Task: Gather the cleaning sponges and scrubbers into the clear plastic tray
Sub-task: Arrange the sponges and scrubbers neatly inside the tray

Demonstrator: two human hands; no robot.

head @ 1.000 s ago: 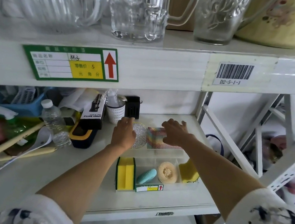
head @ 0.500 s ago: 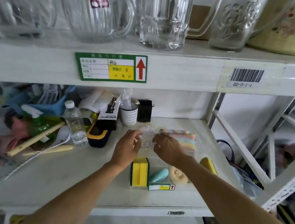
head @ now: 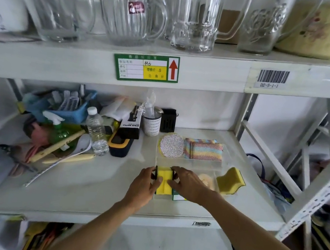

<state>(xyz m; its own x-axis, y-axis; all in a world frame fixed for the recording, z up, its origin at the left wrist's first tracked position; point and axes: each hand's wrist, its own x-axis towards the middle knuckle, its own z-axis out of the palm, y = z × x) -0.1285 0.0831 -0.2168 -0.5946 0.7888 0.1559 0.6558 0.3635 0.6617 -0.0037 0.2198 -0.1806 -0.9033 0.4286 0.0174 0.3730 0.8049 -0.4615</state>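
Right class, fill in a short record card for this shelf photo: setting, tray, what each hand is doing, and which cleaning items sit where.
setting: white metal shelf, glass jugs above
tray: clear plastic tray on the shelf
left hand: left hand grips the yellow sponge at the tray's near left
right hand: right hand holds the same sponge from the other side
far end: silver round scrubber, rainbow mesh pad
outside tray: curved yellow sponge at its right edge

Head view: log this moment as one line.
both hands grip yellow sponge block | clear plastic tray, front-left | round silver scrubber at back
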